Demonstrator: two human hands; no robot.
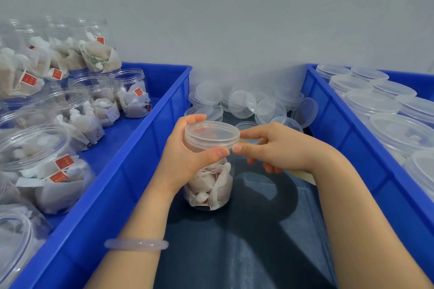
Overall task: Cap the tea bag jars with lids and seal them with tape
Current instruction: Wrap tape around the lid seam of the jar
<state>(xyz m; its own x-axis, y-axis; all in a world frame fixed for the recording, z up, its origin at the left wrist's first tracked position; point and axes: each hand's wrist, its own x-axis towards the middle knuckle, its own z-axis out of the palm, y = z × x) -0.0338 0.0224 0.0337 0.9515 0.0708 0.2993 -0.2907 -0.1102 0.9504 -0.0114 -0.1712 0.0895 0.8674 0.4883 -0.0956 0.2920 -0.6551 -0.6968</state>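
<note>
Between the crates [150,129], the capped jar [211,190] is gripped by the left hand [183,155]. Tape [246,141] (sealing seems just begun) is pinched at the lid [212,131] rim by the right hand [281,150]; wrapping is needed next.

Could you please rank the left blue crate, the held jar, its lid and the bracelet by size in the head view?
1. left blue crate
2. held jar
3. lid and bracelet: similar width, bracelet nearer camera, so unranked.
</note>
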